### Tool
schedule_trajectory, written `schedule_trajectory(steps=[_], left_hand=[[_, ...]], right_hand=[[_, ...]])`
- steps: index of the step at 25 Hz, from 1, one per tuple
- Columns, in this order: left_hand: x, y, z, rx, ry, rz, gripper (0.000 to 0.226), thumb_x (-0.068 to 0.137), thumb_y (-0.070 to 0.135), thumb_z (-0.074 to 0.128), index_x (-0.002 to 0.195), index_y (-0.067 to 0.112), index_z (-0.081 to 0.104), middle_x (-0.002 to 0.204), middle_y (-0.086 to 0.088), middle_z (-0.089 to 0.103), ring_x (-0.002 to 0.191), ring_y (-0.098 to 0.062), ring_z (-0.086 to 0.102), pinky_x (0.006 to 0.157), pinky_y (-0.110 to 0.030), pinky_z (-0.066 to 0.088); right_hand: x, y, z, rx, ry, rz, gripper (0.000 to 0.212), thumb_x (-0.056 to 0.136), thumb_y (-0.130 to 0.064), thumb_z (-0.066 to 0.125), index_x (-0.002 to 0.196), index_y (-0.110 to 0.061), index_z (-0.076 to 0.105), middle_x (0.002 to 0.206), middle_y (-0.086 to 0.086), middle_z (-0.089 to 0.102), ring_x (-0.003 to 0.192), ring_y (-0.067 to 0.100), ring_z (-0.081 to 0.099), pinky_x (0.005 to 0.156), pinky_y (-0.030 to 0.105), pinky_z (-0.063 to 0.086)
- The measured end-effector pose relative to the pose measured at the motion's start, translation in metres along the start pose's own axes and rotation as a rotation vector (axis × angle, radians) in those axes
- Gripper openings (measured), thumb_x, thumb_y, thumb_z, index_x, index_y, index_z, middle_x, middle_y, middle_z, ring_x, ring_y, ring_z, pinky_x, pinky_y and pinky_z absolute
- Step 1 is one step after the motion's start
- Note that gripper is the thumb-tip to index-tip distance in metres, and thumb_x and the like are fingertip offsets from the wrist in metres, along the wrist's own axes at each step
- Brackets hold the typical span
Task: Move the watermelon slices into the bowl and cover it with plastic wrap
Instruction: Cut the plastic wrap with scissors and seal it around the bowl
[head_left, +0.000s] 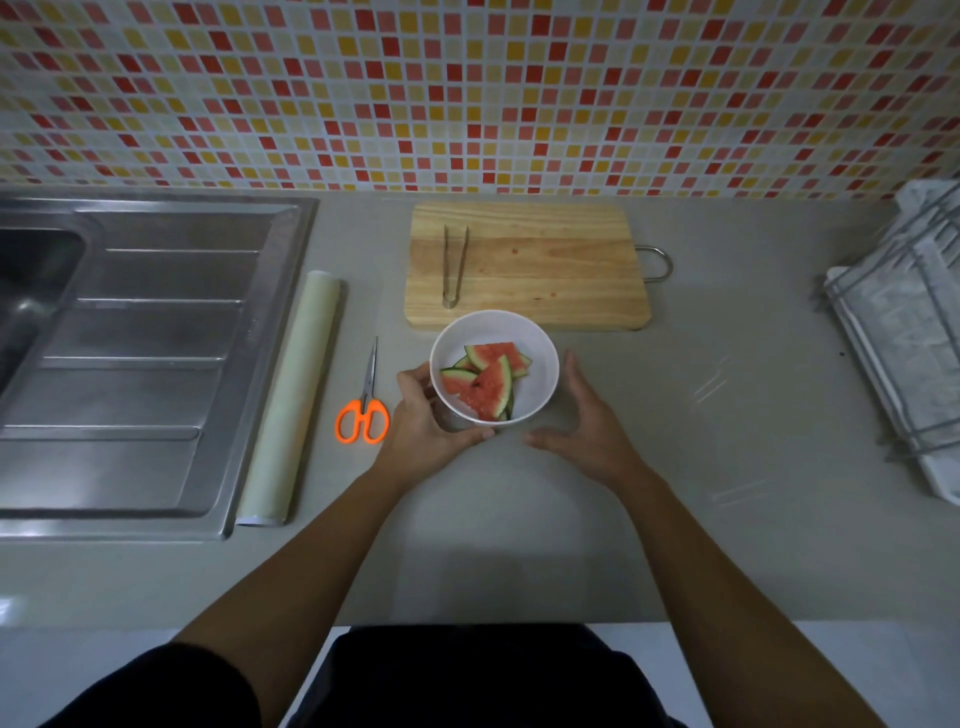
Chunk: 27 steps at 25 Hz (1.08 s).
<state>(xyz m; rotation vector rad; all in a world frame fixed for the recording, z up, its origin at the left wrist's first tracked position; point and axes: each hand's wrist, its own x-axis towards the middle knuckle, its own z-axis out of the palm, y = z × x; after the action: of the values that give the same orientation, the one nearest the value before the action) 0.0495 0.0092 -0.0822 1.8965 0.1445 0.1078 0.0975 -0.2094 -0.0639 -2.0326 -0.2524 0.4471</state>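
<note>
A white bowl (540, 358) stands on the grey counter just in front of the cutting board and holds several watermelon slices (485, 384). My left hand (428, 426) cups the bowl's left and near side, with the thumb at its rim. My right hand (587, 421) is spread open on the counter just right of the bowl, and I cannot tell whether it touches it. A roll of plastic wrap (291, 400) lies left of the bowl beside the sink. Faint glints to the right suggest a loose clear sheet of plastic wrap (714, 387) flat on the counter.
Orange-handled scissors (363, 410) lie between the roll and the bowl. Metal tongs (454, 265) rest on the wooden cutting board (545, 270) behind the bowl. A steel sink (135, 338) fills the left; a wire dish rack (904, 332) stands at the right edge.
</note>
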Motion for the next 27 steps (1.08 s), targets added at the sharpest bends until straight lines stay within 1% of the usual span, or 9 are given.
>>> schedule_trajectory(steps=[3,5,8,11,14,18,21,25,27], left_hand=[[0.0,-0.002,-0.003,0.001,-0.021,-0.014,0.092,0.052,0.047,0.087,0.119,0.033,0.026,0.123,0.017,0.049,0.111,0.006,0.055,0.084,-0.009,0.048],[-0.002,-0.002,0.0,-0.046,-0.008,-0.05,0.095,0.052,0.041,0.088,0.126,0.031,0.03,0.124,0.01,0.055,0.112,0.002,0.057,0.085,-0.012,0.049],[-0.007,0.001,0.011,-0.221,0.017,-0.074,0.089,0.059,0.026,0.087,0.134,0.018,0.041,0.128,0.0,0.058,0.118,-0.01,0.057,0.092,-0.025,0.051],[-0.005,0.01,0.017,-0.543,0.035,-0.127,0.061,0.074,0.002,0.064,0.132,0.007,0.047,0.125,-0.01,0.06,0.118,-0.024,0.056,0.096,-0.036,0.049],[-0.003,0.009,0.019,-0.797,0.084,-0.263,0.059,0.077,-0.009,0.034,0.137,-0.009,0.038,0.127,-0.016,0.053,0.126,-0.032,0.045,0.108,-0.041,0.036],[0.0,0.009,0.023,-0.671,0.154,-0.298,0.044,0.092,-0.007,0.029,0.132,-0.001,0.047,0.126,-0.012,0.056,0.124,-0.027,0.048,0.111,-0.042,0.035],[0.008,0.008,0.018,-0.516,0.154,-0.336,0.034,0.099,0.008,0.036,0.121,0.012,0.062,0.123,-0.008,0.064,0.121,-0.023,0.055,0.108,-0.042,0.039],[0.005,0.015,0.007,-0.704,0.161,-0.394,0.042,0.103,0.022,0.032,0.093,0.021,0.073,0.095,0.008,0.074,0.094,-0.002,0.066,0.087,-0.019,0.051],[0.006,0.017,0.006,-0.661,0.219,-0.418,0.042,0.101,0.022,0.034,0.089,0.011,0.074,0.094,0.004,0.073,0.091,-0.006,0.065,0.088,-0.028,0.052]], right_hand=[[0.007,-0.001,0.01,-0.058,0.029,-0.058,0.078,0.068,-0.022,0.082,0.135,-0.012,0.043,0.121,-0.008,0.055,0.116,0.013,0.054,0.082,-0.004,0.034],[0.009,-0.001,0.017,-0.118,0.088,-0.051,0.065,0.073,-0.024,0.078,0.129,-0.008,0.047,0.12,0.006,0.061,0.113,0.027,0.056,0.088,0.014,0.041],[0.007,0.003,0.032,-0.323,0.083,-0.029,0.061,0.083,-0.032,0.066,0.131,-0.002,0.042,0.128,0.016,0.058,0.118,0.035,0.051,0.106,0.043,0.031],[0.003,0.002,0.044,-0.401,0.119,0.003,0.068,0.088,-0.038,0.057,0.141,-0.005,0.03,0.145,0.011,0.044,0.132,0.028,0.041,0.113,0.041,0.016],[0.001,0.001,0.046,-0.48,0.145,0.03,0.072,0.09,-0.042,0.051,0.146,-0.008,0.022,0.155,0.009,0.027,0.141,0.025,0.027,0.114,0.041,0.013],[-0.007,-0.005,0.053,-0.599,0.093,0.096,0.068,0.095,-0.043,0.038,0.148,-0.007,0.014,0.159,0.008,0.012,0.147,0.021,0.002,0.116,0.047,0.003],[-0.011,-0.001,0.042,-0.763,-0.012,0.035,0.057,0.095,-0.029,0.04,0.147,-0.012,0.024,0.16,0.009,0.007,0.147,0.026,-0.002,0.116,0.05,0.002],[0.001,-0.004,0.0,-0.477,0.215,0.059,0.048,0.085,0.003,0.045,0.133,0.007,0.045,0.149,0.025,0.031,0.14,0.034,0.029,0.115,0.027,0.016],[0.01,-0.013,-0.014,-0.177,0.373,0.162,0.035,0.093,-0.008,0.045,0.126,0.001,0.054,0.128,0.02,0.057,0.121,0.033,0.054,0.107,0.032,0.032]])
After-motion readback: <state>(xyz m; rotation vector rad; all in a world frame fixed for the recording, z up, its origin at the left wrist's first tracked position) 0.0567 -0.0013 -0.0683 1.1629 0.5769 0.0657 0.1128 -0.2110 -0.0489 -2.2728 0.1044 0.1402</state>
